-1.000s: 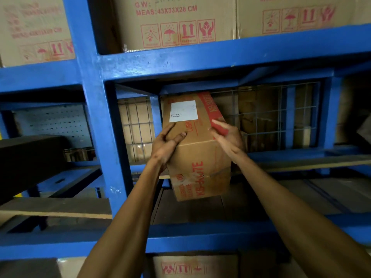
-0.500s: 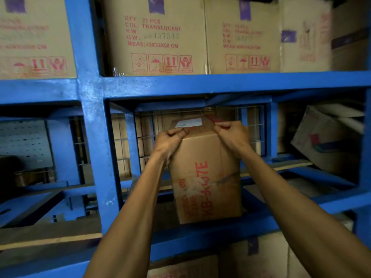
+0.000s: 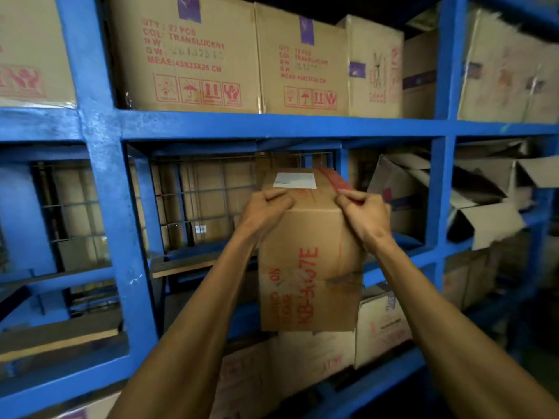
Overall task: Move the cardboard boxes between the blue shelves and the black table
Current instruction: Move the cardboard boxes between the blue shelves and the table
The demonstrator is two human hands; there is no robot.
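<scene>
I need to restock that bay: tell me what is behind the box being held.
Behind the held box, gripped by the left hand and right hand, a wire mesh panel backs the bay, with cardboard dimly visible beyond. The part directly behind the box is covered.

The box hides both palms and the shelf rail behind it; its smaller red print is smeared. At three o'clock the crumpled cartons blur, and at nine o'clock one carton is cut off
</scene>
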